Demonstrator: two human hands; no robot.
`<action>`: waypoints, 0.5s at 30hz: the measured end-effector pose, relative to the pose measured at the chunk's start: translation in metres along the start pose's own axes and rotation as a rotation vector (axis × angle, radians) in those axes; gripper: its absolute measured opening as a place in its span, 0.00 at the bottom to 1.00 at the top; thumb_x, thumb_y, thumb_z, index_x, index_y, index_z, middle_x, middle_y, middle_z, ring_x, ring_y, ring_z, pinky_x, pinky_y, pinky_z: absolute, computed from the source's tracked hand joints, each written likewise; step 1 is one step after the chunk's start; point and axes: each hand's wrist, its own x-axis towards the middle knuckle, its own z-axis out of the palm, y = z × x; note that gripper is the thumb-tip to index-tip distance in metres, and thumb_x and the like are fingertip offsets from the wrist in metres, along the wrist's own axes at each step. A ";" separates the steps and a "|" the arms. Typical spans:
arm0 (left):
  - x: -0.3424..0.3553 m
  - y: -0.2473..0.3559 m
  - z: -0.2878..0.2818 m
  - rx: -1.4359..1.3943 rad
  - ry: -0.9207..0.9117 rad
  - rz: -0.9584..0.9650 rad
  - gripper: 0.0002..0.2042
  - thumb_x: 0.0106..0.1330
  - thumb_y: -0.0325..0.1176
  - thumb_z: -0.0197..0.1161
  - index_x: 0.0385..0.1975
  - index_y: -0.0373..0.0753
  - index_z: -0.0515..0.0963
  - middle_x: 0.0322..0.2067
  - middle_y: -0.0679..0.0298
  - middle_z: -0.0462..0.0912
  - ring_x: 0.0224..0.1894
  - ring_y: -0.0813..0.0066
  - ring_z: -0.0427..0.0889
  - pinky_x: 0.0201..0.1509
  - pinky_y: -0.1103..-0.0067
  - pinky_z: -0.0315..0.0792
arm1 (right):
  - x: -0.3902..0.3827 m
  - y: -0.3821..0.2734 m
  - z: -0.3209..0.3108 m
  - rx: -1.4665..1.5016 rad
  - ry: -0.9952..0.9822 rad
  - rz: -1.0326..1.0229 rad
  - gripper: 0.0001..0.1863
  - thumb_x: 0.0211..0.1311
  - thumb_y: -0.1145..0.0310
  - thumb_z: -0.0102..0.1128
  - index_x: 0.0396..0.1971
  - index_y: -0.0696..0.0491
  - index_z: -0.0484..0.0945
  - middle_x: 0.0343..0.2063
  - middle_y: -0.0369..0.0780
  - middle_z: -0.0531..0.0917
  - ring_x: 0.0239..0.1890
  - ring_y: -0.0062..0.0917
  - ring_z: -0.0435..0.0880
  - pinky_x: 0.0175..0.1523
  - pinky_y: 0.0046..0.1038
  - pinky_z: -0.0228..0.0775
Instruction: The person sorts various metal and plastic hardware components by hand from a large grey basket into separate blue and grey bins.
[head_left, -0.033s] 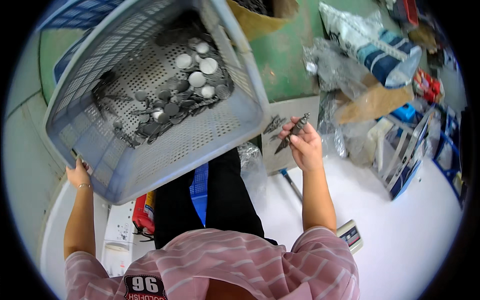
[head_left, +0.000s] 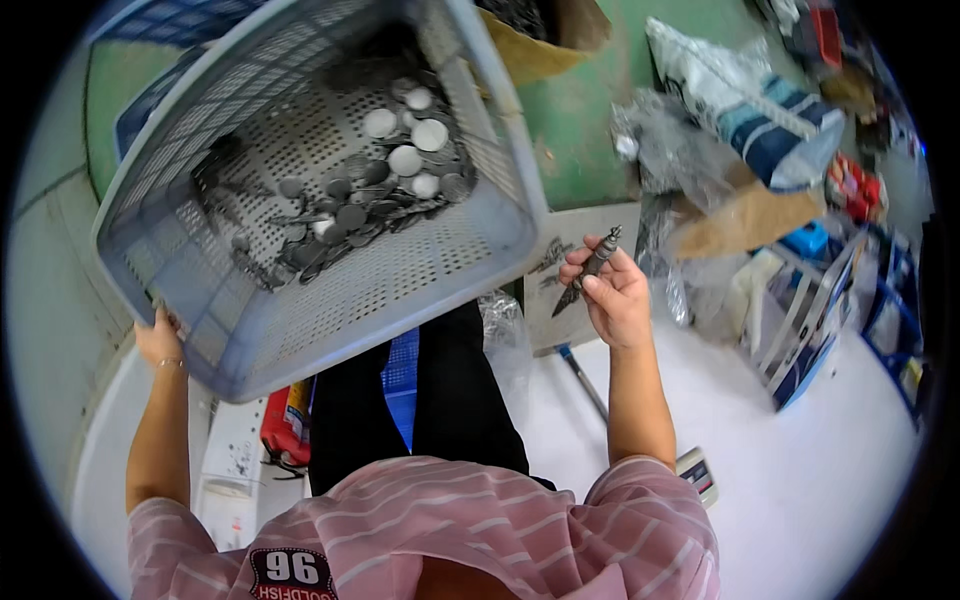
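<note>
My left hand (head_left: pixel 158 335) is closed on the lower left corner of a grey-blue plastic basket (head_left: pixel 380 285), which is tilted in front of me. Inside it, a pile of round metal discs (head_left: pixel 404 160), some pale and some dark grey, lies among darker small pieces. In my right hand (head_left: pixel 615 300), between thumb and fingers, is a slim, dark grey metal piece (head_left: pixel 598 260) with a pointed lower end and ridged top. Behind that hand, a pale board (head_left: pixel 550 325) has small dark metal bits on it.
Clear plastic bags (head_left: pixel 680 150), brown paper (head_left: pixel 735 225) and a striped package (head_left: pixel 740 110) crowd the right side, beside blue-edged frames (head_left: pixel 820 340). A red extinguisher (head_left: pixel 285 420) is low left of my legs, a blue-handled tool (head_left: pixel 585 380) to their right. A paper sack (head_left: pixel 555 55) stands behind the basket.
The basket sits slightly farther right in the picture, its lower edge a little higher. My right hand, with the metal piece, appears slightly to the right.
</note>
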 end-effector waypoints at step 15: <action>-0.011 0.017 -0.002 0.299 0.037 -0.055 0.17 0.51 0.41 0.56 0.39 0.40 0.71 0.33 0.49 0.79 0.39 0.51 0.77 0.43 0.65 0.70 | 0.084 0.016 0.213 -0.425 -0.525 0.276 0.26 0.44 0.86 0.60 0.47 0.63 0.66 0.36 0.49 0.78 0.38 0.35 0.80 0.43 0.29 0.74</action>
